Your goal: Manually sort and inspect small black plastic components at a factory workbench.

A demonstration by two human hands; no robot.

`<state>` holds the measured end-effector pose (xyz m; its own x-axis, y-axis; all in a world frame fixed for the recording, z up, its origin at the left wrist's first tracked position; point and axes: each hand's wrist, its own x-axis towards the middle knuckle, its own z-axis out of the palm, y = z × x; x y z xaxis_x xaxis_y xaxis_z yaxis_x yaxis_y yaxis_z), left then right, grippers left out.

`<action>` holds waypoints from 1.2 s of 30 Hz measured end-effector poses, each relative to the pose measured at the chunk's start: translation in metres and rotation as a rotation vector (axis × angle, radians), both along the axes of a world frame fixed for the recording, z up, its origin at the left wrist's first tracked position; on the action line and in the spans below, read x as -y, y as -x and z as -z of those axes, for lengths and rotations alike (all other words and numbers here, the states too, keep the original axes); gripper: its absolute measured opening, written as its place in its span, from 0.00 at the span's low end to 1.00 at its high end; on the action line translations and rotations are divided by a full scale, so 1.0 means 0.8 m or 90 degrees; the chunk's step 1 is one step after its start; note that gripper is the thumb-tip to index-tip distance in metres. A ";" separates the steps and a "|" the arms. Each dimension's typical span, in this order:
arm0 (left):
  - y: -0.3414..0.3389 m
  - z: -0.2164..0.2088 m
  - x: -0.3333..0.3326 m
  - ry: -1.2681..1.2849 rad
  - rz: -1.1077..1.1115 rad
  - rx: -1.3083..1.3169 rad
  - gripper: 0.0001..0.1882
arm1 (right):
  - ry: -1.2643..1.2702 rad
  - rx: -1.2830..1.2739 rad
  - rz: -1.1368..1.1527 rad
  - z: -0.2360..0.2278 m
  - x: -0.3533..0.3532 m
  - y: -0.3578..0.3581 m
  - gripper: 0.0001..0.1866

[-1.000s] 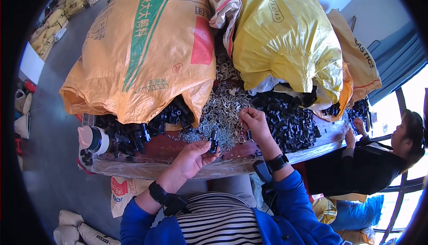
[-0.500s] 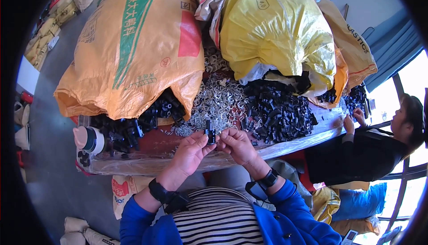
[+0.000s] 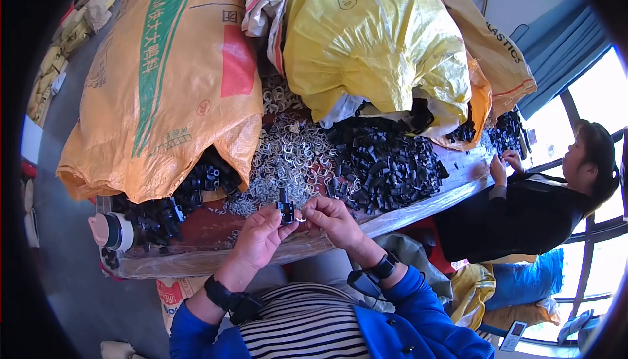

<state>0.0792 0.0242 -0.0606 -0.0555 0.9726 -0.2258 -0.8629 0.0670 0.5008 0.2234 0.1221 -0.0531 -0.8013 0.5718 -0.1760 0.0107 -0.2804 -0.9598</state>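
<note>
Above the table's near edge, my left hand (image 3: 256, 240) is closed on a small black plastic part (image 3: 285, 210) with an upright stem. Close beside it on the right, the thumb and fingers of my right hand (image 3: 335, 223) pinch a small pale C-shaped clip (image 3: 301, 217). Just beyond my hands lies a heap of small silvery-white clips (image 3: 288, 156). A heap of short black plastic pieces (image 3: 392, 169) spreads to its right. Larger black parts (image 3: 171, 212), like the held one, are piled at the left.
An orange woven sack (image 3: 176, 97) and a yellow sack (image 3: 379, 45) stand over the heaps. A cup with a pink lid (image 3: 111, 231) sits at the table's left corner. At the right, a co-worker's hands (image 3: 505, 164) are near another black heap. Plastic film (image 3: 392, 220) covers the table edge.
The whole view has shifted, so the bags and heaps sit farther left. The pale clip in my right fingers shows more plainly now. My left hand still grips the black part.
</note>
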 end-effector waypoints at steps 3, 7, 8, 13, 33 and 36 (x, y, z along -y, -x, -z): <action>-0.007 -0.005 -0.003 0.007 0.005 0.005 0.12 | -0.011 -0.016 0.008 0.007 -0.002 -0.009 0.09; -0.015 -0.007 -0.006 0.015 0.011 0.002 0.11 | 0.000 -0.005 0.044 0.009 -0.003 -0.017 0.09; -0.017 -0.007 -0.007 0.017 0.012 -0.001 0.11 | -0.021 -0.011 0.066 0.011 -0.002 -0.017 0.08; -0.023 -0.007 -0.006 0.015 0.008 -0.009 0.11 | -0.087 -0.027 0.077 0.006 0.003 -0.022 0.07; -0.016 -0.004 0.005 0.106 0.088 0.024 0.11 | -0.162 -0.029 0.073 -0.011 0.011 -0.021 0.06; -0.021 -0.004 0.005 0.112 0.094 0.023 0.12 | -0.238 -0.013 0.084 -0.013 0.015 -0.021 0.06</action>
<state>0.0961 0.0204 -0.0572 0.0964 0.9152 -0.3914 -0.8546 0.2777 0.4388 0.2402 0.1104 -0.0423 -0.7173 0.6922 0.0795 -0.0223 0.0912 -0.9956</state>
